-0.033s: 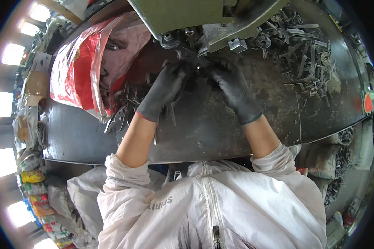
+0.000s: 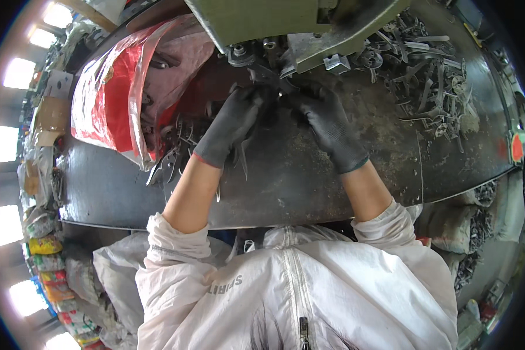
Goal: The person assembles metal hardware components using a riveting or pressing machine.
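A grey metal part (image 2: 265, 76) sits far centre at the green machine (image 2: 268, 24), probably stiff, light and slick, best pinched by its near end. Shadow hides whether the left hand's (image 2: 232, 125) or right hand's (image 2: 331, 127) fingers grasp it.

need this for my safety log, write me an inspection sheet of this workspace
surface: dark table, stained and scuffed
job's things: green machine at the top; red-and-white sack at left, open, metal pieces inside
clutter: loose metal pieces by the sack's mouth; large pile of metal parts at right
left hand: dark glove, fingers just below the machine; grip too dark to tell
right hand: dark glove, fingers close to the left's; grip also unclear
cables: nothing seen
surroundings: colourful stacked bags and bright windows at far left; filled sacks at lower right
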Available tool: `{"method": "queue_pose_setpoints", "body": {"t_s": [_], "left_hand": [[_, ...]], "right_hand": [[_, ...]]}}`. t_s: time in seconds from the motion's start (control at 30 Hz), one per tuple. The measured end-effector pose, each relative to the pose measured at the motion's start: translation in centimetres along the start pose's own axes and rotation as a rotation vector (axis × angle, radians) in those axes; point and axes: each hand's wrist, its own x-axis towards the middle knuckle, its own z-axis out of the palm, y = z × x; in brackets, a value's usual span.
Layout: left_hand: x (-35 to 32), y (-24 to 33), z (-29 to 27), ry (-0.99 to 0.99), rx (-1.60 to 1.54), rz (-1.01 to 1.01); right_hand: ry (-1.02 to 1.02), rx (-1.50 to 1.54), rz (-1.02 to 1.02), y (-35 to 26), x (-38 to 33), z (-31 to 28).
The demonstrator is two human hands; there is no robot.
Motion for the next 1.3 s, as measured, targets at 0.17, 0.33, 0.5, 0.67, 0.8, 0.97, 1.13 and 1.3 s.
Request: {"method": "queue_pose_setpoints", "body": {"t_s": [0.17, 0.33, 0.5, 0.67, 0.8, 0.97, 1.13, 1.3], "left_hand": [[0.5, -0.2, -1.5, -0.116, 0.170, 0.019], [0.4, 0.7, -1.3, -0.147, 0.397, -0.117], [0.2, -0.9, -1.8, -0.168, 0.400, -0.043], [0.1, 1.7, -1.5, -0.137, 0.250, -0.211], [0.2, 2.6, -1.0, -0.104, 0.291, -0.280], [0.5, -1.5, -0.4, -0.365, 1.007, 0.024], [1.4, -1.8, -6.0, 0.183, 0.577, -0.018], [-2.7, -13.5, -23.6, -0.042, 2.043, 0.181]], "right_hand": [[-0.029, -0.082, -0.165, 0.1, 0.5, 0.6], [0.002, -0.054, -0.076, -0.7, -0.3, 2.0], [0.000, -0.069, -0.079, -1.2, -0.8, 2.5], [0.042, 0.043, -0.057, -0.8, -0.2, 2.0], [0.019, -0.049, -0.090, -1.0, -0.8, 1.5], [-0.009, -0.145, 0.014, 1.6, 1.2, 0.8], [-0.021, -0.093, 0.071, 2.4, 1.1, -1.3], [-0.024, -0.014, 0.058, 1.5, 0.4, 0.5]]}}
